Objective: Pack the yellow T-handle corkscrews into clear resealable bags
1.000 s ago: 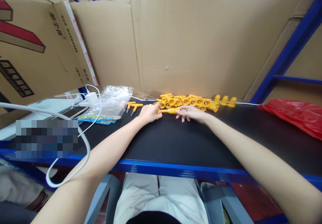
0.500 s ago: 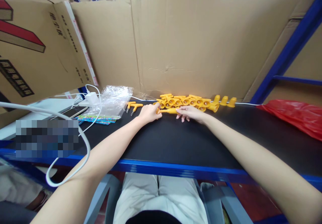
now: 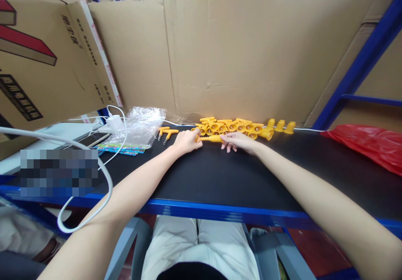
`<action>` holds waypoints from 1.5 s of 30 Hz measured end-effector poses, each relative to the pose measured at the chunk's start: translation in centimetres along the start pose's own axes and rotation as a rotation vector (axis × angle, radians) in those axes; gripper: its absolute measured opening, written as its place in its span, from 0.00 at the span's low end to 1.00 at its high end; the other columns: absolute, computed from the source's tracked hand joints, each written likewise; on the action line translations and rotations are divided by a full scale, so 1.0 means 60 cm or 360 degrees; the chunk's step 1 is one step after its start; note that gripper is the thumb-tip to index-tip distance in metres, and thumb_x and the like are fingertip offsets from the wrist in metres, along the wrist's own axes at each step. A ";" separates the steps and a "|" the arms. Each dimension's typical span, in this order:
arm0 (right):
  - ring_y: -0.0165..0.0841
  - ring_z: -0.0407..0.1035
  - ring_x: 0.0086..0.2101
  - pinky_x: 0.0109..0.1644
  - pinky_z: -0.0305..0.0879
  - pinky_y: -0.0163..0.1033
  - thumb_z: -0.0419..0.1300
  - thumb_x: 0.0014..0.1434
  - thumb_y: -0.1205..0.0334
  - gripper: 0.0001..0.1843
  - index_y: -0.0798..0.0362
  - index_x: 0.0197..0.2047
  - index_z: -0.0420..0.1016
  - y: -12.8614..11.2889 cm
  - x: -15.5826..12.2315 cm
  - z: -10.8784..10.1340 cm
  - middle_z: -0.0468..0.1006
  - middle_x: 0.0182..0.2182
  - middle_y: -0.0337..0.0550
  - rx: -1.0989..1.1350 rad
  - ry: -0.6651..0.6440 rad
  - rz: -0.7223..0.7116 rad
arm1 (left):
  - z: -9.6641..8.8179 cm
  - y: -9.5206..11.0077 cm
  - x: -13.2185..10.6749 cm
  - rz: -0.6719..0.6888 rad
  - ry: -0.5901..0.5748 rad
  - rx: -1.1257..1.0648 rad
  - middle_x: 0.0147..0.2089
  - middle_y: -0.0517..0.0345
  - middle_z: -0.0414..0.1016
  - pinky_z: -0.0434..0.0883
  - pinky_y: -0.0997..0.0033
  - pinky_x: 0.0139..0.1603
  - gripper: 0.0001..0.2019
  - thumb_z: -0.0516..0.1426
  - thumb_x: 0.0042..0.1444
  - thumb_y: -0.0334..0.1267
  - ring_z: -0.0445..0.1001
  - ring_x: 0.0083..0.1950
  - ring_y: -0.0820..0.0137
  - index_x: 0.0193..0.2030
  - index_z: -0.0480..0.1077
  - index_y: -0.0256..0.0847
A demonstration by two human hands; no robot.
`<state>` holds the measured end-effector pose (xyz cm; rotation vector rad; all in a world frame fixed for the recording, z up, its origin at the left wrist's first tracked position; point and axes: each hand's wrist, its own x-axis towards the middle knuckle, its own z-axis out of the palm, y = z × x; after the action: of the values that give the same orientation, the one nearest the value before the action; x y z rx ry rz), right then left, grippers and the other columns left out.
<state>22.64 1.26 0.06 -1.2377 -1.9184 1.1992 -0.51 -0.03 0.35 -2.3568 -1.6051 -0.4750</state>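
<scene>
Both hands hold a yellow T-handled corkscrew [image 3: 215,138] lying sideways between them, its ribbed stem showing. My left hand [image 3: 188,141] is closed around the handle end. At the other end, my right hand [image 3: 239,141] pinches the tip between thumb and finger, its other fingers curled loosely below; the very tip is hidden. Just left of my left hand lie two or more loose T-handled corkscrews [image 3: 170,133] with metal spirals showing. Behind my hands is a pile of yellow cups [image 3: 240,128] with more T-handles on top.
Yellow cups [image 3: 289,128] stand upright at the right of the pile. A red plastic bag [image 3: 370,143] lies on the black tabletop [image 3: 229,179]. Left are a clear plastic bag [image 3: 143,123], a white charger [image 3: 115,123] and a white cable [image 3: 108,179] looping over my left forearm. Cardboard [image 3: 245,53] walls the back.
Both hands stay nearly in place on the corkscrew. My right fingertips have shifted very slightly at its end.
</scene>
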 end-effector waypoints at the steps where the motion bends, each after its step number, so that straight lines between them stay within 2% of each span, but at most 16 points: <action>1: 0.25 0.68 0.22 0.17 0.55 0.27 0.57 0.51 0.43 0.22 0.57 0.32 0.69 0.001 0.000 0.000 0.78 0.30 0.49 0.0004 -0.0001 0.0001 | -0.001 0.001 0.000 -0.0016 -0.0012 -0.0002 0.35 0.59 0.75 0.64 0.73 0.34 0.16 0.53 0.48 0.43 0.74 0.37 0.65 0.44 0.66 0.45; 17: 0.26 0.68 0.21 0.16 0.55 0.27 0.57 0.52 0.43 0.23 0.58 0.30 0.69 -0.006 -0.004 0.003 0.77 0.26 0.49 0.0117 0.0020 0.0087 | -0.002 0.004 -0.002 0.0001 0.0006 -0.0005 0.36 0.57 0.75 0.65 0.71 0.36 0.16 0.53 0.49 0.43 0.74 0.37 0.64 0.45 0.65 0.44; 23: 0.25 0.67 0.21 0.16 0.55 0.27 0.57 0.52 0.44 0.22 0.58 0.30 0.69 -0.006 -0.002 0.005 0.77 0.27 0.49 0.0114 0.0048 0.0108 | -0.005 0.004 -0.002 0.0005 -0.0018 0.0001 0.37 0.56 0.75 0.65 0.71 0.36 0.16 0.52 0.50 0.43 0.74 0.39 0.63 0.46 0.65 0.45; 30: 0.24 0.68 0.22 0.16 0.55 0.26 0.57 0.53 0.45 0.20 0.56 0.33 0.68 -0.001 0.002 0.004 0.78 0.33 0.49 0.0087 0.0042 0.0084 | -0.001 0.001 -0.003 0.0028 -0.0063 -0.0038 0.47 0.56 0.73 0.66 0.69 0.40 0.19 0.50 0.54 0.43 0.73 0.45 0.63 0.53 0.59 0.46; 35: 0.25 0.69 0.24 0.17 0.55 0.26 0.57 0.53 0.46 0.20 0.57 0.35 0.69 0.003 0.005 0.001 0.78 0.34 0.51 0.0060 0.0043 0.0094 | 0.010 -0.014 0.002 0.0222 -0.0131 -0.0087 0.51 0.50 0.70 0.66 0.68 0.46 0.25 0.50 0.54 0.45 0.70 0.49 0.62 0.58 0.54 0.41; 38: 0.25 0.69 0.24 0.17 0.56 0.26 0.57 0.53 0.46 0.20 0.57 0.35 0.69 0.004 0.004 0.001 0.78 0.34 0.50 0.0067 0.0029 0.0086 | 0.011 -0.021 0.003 0.0296 -0.0145 -0.0131 0.51 0.48 0.69 0.66 0.68 0.47 0.26 0.50 0.54 0.46 0.70 0.50 0.62 0.59 0.53 0.39; 42: 0.26 0.70 0.24 0.19 0.60 0.27 0.59 0.52 0.47 0.20 0.57 0.35 0.68 -0.002 -0.001 0.001 0.77 0.33 0.49 0.0145 0.0031 0.0102 | 0.007 -0.021 0.002 0.0288 -0.0164 -0.0179 0.53 0.49 0.68 0.65 0.68 0.48 0.28 0.50 0.54 0.48 0.69 0.51 0.62 0.59 0.52 0.40; 45: 0.28 0.71 0.27 0.29 0.68 0.32 0.61 0.51 0.49 0.18 0.55 0.37 0.66 -0.016 -0.005 -0.003 0.76 0.34 0.47 0.0251 0.0138 0.0004 | 0.006 -0.018 0.000 0.0277 -0.0156 -0.0232 0.53 0.48 0.68 0.65 0.68 0.47 0.32 0.50 0.53 0.51 0.69 0.51 0.61 0.62 0.47 0.41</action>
<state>22.53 0.87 0.99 -1.1892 -1.7251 1.2516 -1.49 0.52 0.02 -2.6381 -1.4318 -0.4603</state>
